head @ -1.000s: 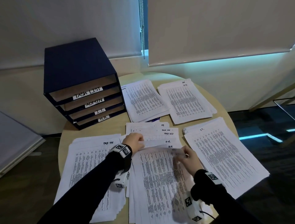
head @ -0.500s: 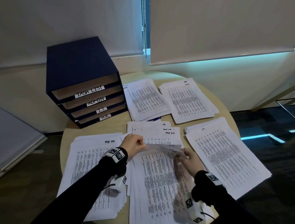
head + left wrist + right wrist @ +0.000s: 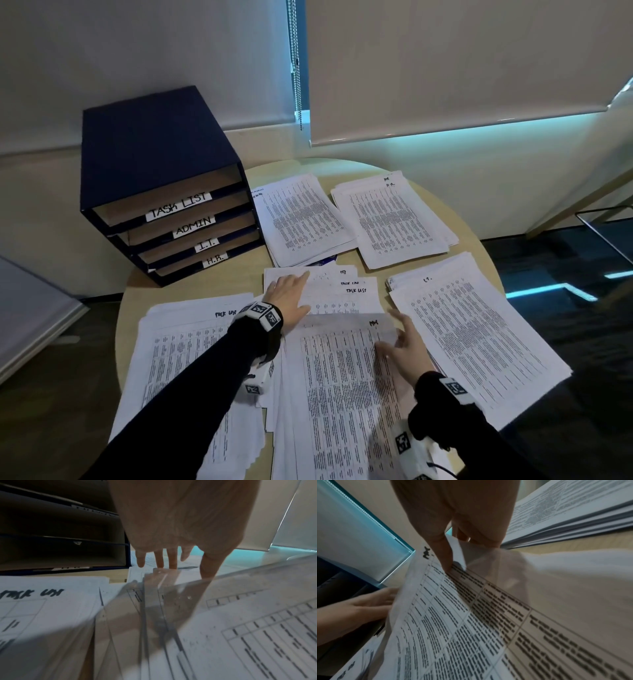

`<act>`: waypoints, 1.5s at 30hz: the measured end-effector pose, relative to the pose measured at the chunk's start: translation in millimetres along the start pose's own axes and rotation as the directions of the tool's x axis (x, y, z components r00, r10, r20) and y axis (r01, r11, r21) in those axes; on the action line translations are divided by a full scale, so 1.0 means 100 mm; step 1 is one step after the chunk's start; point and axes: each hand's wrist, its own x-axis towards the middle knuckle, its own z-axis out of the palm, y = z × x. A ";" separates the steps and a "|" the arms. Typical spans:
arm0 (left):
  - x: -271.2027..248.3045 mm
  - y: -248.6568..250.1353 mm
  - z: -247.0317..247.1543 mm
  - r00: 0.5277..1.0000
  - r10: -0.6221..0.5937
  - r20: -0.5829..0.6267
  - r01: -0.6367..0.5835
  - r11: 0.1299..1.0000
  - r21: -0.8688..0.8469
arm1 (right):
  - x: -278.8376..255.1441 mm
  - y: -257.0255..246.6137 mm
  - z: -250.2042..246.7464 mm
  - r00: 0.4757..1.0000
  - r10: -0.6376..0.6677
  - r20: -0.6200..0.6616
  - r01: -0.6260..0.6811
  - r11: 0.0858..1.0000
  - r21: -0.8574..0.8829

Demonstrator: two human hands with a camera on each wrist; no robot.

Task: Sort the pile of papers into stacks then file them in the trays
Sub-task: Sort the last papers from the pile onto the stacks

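From my remote station I see a dim room lit by cool cyan daylight leaking under the roller blinds (image 3: pixel 462 68), both wrist views motion-blurred and shadowed, printed rows on the papers (image 3: pixel 488 628) smearing toward bowed wide-angle edges.

left hand (image 3: pixel 287 297) flat, right hand (image 3: pixel 407 346) pinching

The left hand (image 3: pixel 289 297), which a second earlier was curled at the top edge of the white printed sheet (image 3: pixel 342 370), reached forward and flattened on the fanned white papers (image 3: pixel 346 294) behind it. The right hand (image 3: pixel 406 346) kept its pinch on that sheet's corner and lifted it clear, so the handwritten mark at its top showed.
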 end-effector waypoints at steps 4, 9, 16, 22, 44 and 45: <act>-0.22 0.12 0.06 0.972 0.121 -0.200 -0.145 0.983 -0.112 | 0.05 0.13 -0.16 0.999 -0.041 0.026 0.044 0.991 -0.124; -0.59 0.18 0.30 0.932 0.276 -0.233 -0.317 0.935 -0.161 | 0.09 0.22 -0.23 1.000 0.000 -0.009 -0.001 0.995 -0.098; -0.51 0.12 0.27 0.976 0.100 -0.193 -0.132 0.978 -0.161 | 0.13 0.19 -0.14 0.997 0.013 0.082 -0.004 0.994 -0.110; -0.31 0.13 0.22 0.999 -0.027 0.025 0.031 0.986 -0.166 | 0.10 0.13 -0.12 0.998 0.009 0.064 0.001 0.990 -0.144; -0.71 0.16 0.17 0.979 0.202 -0.032 -0.200 0.978 0.060 | 0.09 0.07 -0.11 0.997 0.029 0.075 -0.020 0.992 -0.128; -0.74 0.14 0.20 0.976 0.211 -0.058 -0.207 0.976 0.074 | 0.09 0.07 -0.10 0.997 0.027 0.078 -0.017 0.993 -0.117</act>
